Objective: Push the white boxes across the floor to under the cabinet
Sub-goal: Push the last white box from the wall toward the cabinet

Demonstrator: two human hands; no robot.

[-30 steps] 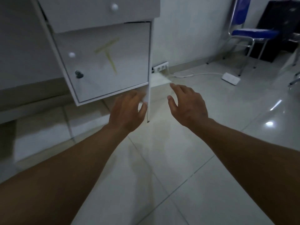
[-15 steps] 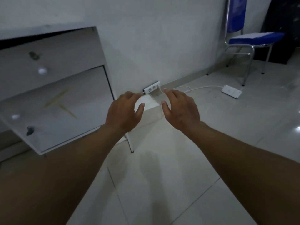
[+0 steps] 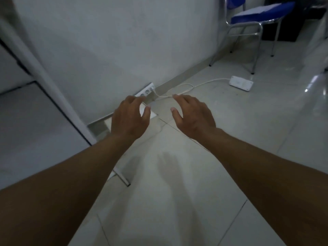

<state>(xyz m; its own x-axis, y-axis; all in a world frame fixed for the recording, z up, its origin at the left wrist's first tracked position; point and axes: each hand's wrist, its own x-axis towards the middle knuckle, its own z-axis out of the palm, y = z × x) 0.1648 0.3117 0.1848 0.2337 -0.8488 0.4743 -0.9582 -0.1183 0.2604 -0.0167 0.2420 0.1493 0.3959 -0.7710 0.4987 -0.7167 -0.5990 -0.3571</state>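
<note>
A white box (image 3: 152,114) lies on the floor against the wall, just right of the white cabinet (image 3: 35,121); only its near corner shows past my left hand. My left hand (image 3: 130,118) hovers over the box with fingers spread, and whether it touches the box is unclear. To the right, my right hand (image 3: 192,116) is held over bare floor tile, fingers apart and holding nothing. The cabinet fills the left side of the view, and its thin leg (image 3: 122,178) stands on the floor below my left forearm.
A white wall socket strip (image 3: 145,90) sits at the skirting, with a white cable (image 3: 186,87) running to a white power strip (image 3: 241,83) on the floor. A blue chair with metal legs (image 3: 255,23) stands at the back right. The floor is glossy pale tile.
The view has swung right and lower: the cabinet front with its drawers has slid out to the left. Both hands stay forward and open, now near the wall by the socket.
</note>
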